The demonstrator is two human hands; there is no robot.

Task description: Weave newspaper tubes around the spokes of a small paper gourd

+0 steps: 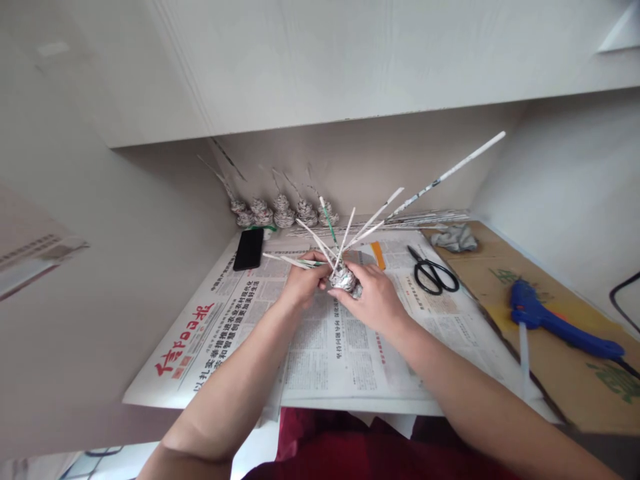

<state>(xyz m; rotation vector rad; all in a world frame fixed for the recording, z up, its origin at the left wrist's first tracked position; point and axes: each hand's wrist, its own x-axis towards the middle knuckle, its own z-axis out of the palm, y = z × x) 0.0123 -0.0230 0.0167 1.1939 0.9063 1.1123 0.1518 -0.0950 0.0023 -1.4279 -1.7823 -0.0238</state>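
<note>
Over the newspaper, a small round body woven from rolled newspaper [343,277] sits between my two hands. Several thin rolled paper sticks [370,220] fan upward and outward from its top, one partly green and one much longer, reaching to the upper right. My right hand [377,293] is wrapped round the woven body's right side, thumb at its lower front. My left hand [303,283] is closed at its left side, fingers pinching paper sticks that point out to the left. The exact fingertip contact there is partly hidden.
Several finished-looking woven paper gourds [285,212] stand at the back wall beside long paper sticks [415,219]. A black phone [249,249] lies left; black-handled scissors [434,275], a crumpled cloth [455,237] and a blue glue gun [560,327] lie right. A white overhang [350,60] crosses above.
</note>
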